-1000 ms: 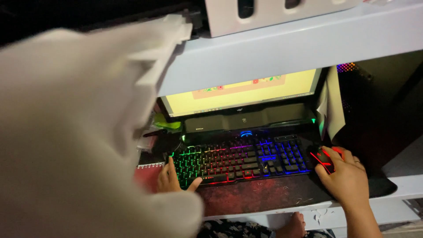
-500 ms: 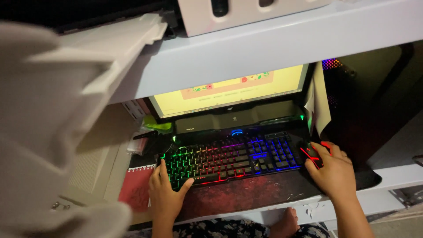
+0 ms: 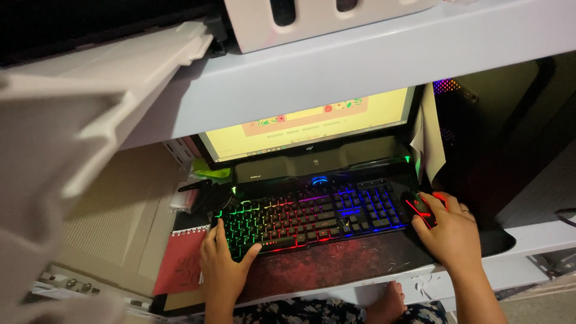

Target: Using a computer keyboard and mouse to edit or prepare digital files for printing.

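My left hand [image 3: 223,268] lies flat, fingers spread, on the near left corner of the one keyboard [image 3: 309,217]. My right hand [image 3: 451,234] cups the one mouse [image 3: 419,209], just right of the keyboard. A shelf [image 3: 360,66] hangs low overhead; the dark mat [image 3: 336,267] leaves a bare strip between my wrists.
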